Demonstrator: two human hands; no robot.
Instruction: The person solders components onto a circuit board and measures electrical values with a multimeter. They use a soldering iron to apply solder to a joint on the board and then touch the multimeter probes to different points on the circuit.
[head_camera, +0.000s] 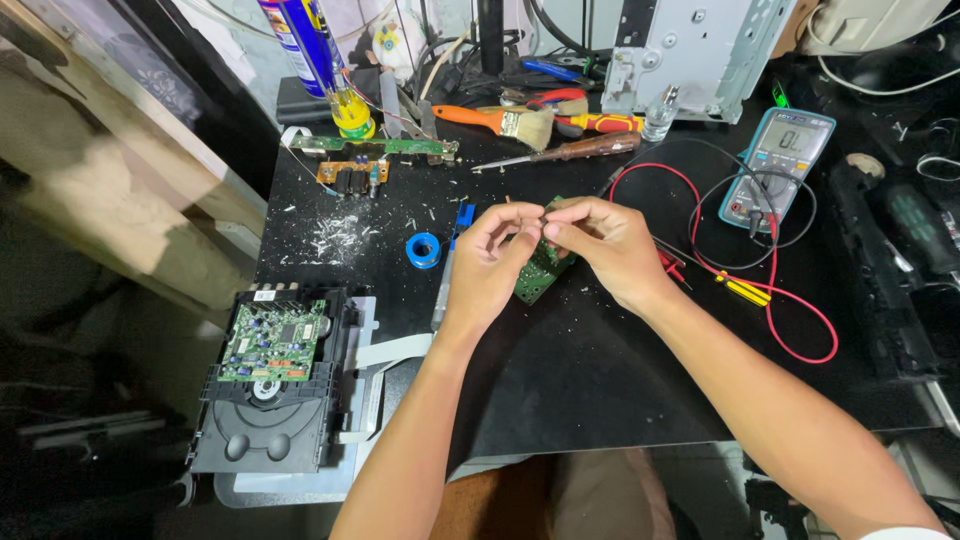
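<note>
Both of my hands meet over the middle of the black work mat (600, 360). My left hand (492, 262) and my right hand (607, 245) together hold a small green circuit board (541, 274), tilted on edge, with fingertips pinched at its top. A thin wire or pin sticks up near my left fingertips; what it is I cannot tell. A blue-handled tool (450, 262) lies on the mat just left of my left hand.
A blue solder spool (424, 250) lies left of the hands. An open disc drive with a green board (272, 380) sits front left. A multimeter (778, 165) with red and black leads lies right. Screwdrivers, a brush (498, 121), a spray can (305, 45) and a metal chassis (700, 50) stand behind.
</note>
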